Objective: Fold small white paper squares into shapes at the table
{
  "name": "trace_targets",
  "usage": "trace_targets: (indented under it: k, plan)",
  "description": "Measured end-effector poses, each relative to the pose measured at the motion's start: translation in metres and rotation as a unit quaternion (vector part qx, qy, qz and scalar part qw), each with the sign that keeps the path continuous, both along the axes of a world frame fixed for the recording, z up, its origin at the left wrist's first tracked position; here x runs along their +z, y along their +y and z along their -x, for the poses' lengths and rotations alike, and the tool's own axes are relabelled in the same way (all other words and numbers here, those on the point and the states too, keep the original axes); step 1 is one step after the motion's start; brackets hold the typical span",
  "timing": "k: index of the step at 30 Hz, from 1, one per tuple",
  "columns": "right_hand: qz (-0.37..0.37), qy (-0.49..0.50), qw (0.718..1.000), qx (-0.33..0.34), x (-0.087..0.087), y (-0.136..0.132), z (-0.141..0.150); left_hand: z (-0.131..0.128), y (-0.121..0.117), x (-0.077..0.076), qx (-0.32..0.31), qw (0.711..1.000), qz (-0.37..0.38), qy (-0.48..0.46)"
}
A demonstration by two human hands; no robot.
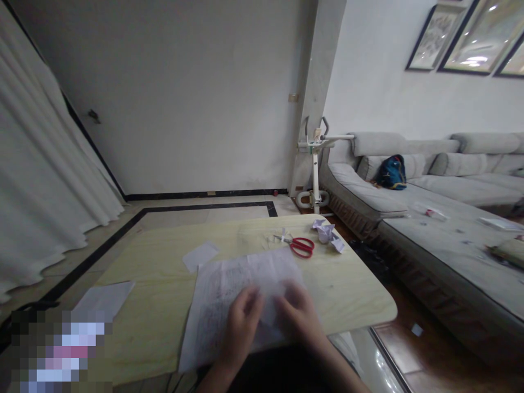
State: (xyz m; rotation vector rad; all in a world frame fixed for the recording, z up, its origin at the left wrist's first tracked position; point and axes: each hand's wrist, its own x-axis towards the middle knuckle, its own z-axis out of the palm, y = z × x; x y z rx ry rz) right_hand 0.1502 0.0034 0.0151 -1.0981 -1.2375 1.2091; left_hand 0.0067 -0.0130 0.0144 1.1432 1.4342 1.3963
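Observation:
A large printed sheet of paper (213,305) lies at the table's near edge, under both hands. My left hand (244,314) is closed, with thumb and fingers pinched on the edge of a smaller pale piece of paper (269,310). On the other side of that piece, my right hand (297,308) is curled and smeared by motion, so its grip is unclear. Red-handled scissors (302,246) rest just beyond the sheet, with small paper scraps near the blades. Crumpled paper pieces (327,234) sit at the far right corner.
The wooden table (347,297) has a rounded right corner. A blank paper piece (200,256) and a stack of white paper (104,299) lie to the left. A grey sofa (442,240) with a blue backpack (392,172) runs along the right. An exercise machine (315,169) stands behind.

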Motion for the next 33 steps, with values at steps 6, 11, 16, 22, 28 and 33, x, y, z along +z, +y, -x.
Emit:
trace_targets:
  k: [6,11,16,22,28,33]
  plan:
    - [-0.058,-0.011,0.998,0.012,0.007,-0.003,0.001,-0.002,0.000,0.007,-0.030,0.999,0.011,-0.015]
    - [-0.198,-0.091,0.976,0.011,0.016,-0.007,-0.004,-0.002,-0.002,0.014,-0.073,0.997,-0.014,-0.007]
    - [-0.273,-0.147,0.950,0.034,0.018,-0.011,-0.008,0.001,-0.004,0.013,-0.050,0.999,-0.013,-0.001]
    - [-0.319,-0.176,0.931,0.000,0.011,-0.007,-0.007,0.004,-0.003,0.008,-0.042,0.999,-0.025,0.011]
    - [-0.311,-0.201,0.927,0.051,0.015,-0.010,-0.008,0.002,-0.002,0.011,-0.036,0.998,-0.041,0.027]
    - [-0.270,-0.159,0.949,0.026,0.021,-0.010,-0.012,0.000,-0.001,0.007,-0.077,0.997,-0.015,0.009]
